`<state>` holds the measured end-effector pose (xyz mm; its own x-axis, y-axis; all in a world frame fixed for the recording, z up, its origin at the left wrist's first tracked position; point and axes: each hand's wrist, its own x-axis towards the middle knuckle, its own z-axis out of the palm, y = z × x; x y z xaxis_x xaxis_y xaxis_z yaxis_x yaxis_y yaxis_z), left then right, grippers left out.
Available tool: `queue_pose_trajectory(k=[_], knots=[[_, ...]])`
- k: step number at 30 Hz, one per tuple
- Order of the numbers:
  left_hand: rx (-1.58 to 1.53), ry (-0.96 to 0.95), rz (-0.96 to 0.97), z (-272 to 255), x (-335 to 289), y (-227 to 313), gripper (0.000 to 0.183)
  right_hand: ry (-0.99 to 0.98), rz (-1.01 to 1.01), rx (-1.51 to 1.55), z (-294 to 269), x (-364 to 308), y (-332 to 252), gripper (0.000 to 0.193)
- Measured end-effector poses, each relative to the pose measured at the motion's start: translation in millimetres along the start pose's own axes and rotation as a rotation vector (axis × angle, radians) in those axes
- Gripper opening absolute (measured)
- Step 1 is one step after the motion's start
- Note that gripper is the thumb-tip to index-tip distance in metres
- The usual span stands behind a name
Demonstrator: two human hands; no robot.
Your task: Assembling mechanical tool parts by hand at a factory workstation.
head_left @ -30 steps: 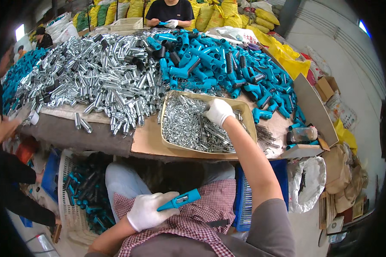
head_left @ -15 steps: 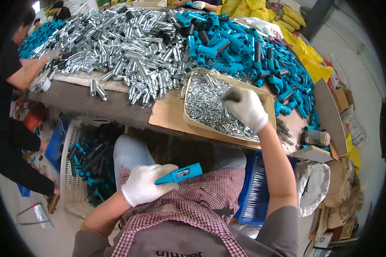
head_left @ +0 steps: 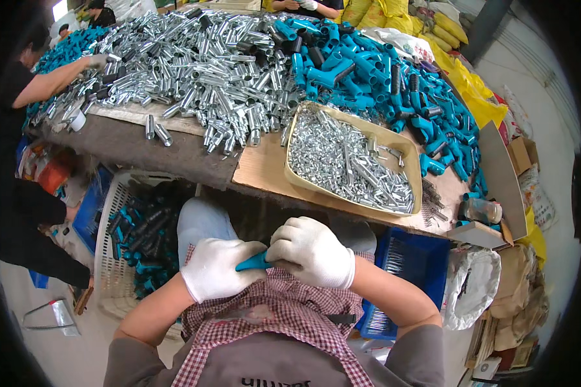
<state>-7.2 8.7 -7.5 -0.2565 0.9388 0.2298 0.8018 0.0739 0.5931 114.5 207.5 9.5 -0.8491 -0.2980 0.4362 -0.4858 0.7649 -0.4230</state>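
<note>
In front of my apron I hold a teal plastic tubular housing (head_left: 255, 262). My left hand (head_left: 218, 267), in a white glove, is closed round its left end. My right hand (head_left: 311, 251), gloved too, is closed over the other end, fingers curled and hiding most of it. Whether a small metal part is also in the right fingers is hidden. Beyond my hands on the table edge sits a cream tray (head_left: 355, 202) filled with small shiny metal parts (head_left: 342, 158).
A heap of metal tubes (head_left: 206, 77) and a pile of teal housings (head_left: 355, 71) cover the table. Below stand a white basket (head_left: 113, 258) of teal and black parts and a blue crate (head_left: 426, 258) with metal rods. Another person's arm (head_left: 58, 80) reaches in at left.
My right hand has come back from the tray to the teal housing and closed over its right end. My left hand still holds it. The person at left has moved their arm farther over the heap.
</note>
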Motion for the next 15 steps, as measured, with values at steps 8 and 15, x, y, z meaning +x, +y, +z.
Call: queue_pose_trajectory(k=[8,15], knots=[[0.141,-0.093,-0.028,12.7,-2.3,-1.4,0.038,-0.356,0.343,-0.521,14.6,9.5,-47.5,0.017],[0.198,-0.234,-0.066,15.6,-7.1,4.4,0.036,-0.506,0.438,-0.279,8.6,9.1,-40.2,0.02]])
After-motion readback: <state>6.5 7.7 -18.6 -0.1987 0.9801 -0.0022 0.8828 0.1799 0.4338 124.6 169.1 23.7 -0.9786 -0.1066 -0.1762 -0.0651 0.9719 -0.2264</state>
